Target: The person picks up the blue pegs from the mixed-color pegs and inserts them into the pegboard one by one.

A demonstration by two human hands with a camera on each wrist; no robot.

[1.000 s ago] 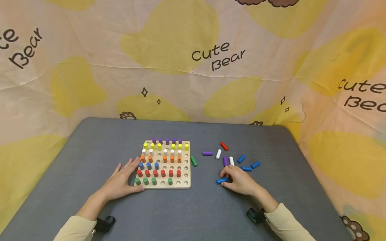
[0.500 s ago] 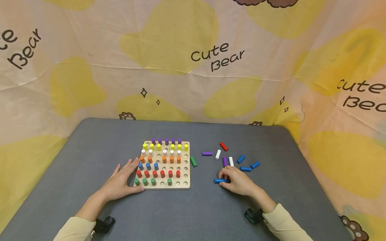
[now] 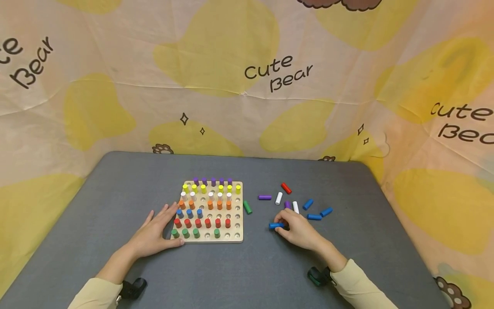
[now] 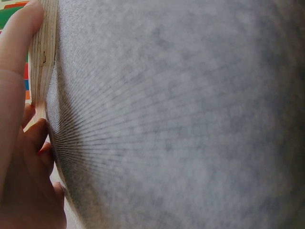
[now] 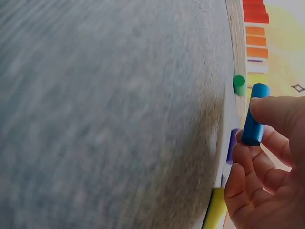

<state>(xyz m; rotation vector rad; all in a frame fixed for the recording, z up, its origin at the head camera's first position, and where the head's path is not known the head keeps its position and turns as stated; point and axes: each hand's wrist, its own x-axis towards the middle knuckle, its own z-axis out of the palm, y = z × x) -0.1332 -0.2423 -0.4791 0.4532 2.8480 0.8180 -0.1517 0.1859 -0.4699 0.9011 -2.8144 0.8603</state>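
Note:
In the head view my right hand [image 3: 302,229] pinches a blue peg [image 3: 275,225] between thumb and fingers, right of the wooden pegboard [image 3: 240,236]. The right wrist view shows the blue peg [image 5: 254,129] tilted, the thumb across it, with the other fingers loosely bent behind. My left hand [image 3: 154,234] rests along the board's left edge, fingers spread. In the left wrist view its thumb [image 4: 24,28] lies against the board's side [image 4: 44,62]. Rows of green, red, blue, orange, white, yellow and purple pegs stand in the board, with several bare holes among them.
Loose pegs lie on the grey table [image 3: 247,279] right of the board: green [image 3: 248,207], purple [image 3: 264,198], white [image 3: 278,198], red [image 3: 286,188] and several blue [image 3: 314,217]. A yellow peg [image 5: 215,210] lies near my right hand. A printed cloth [image 3: 216,86] hangs behind.
My right hand has moved slightly left and away from me with the blue peg, which now appears raised off the table. My left hand and the board have stayed in place.

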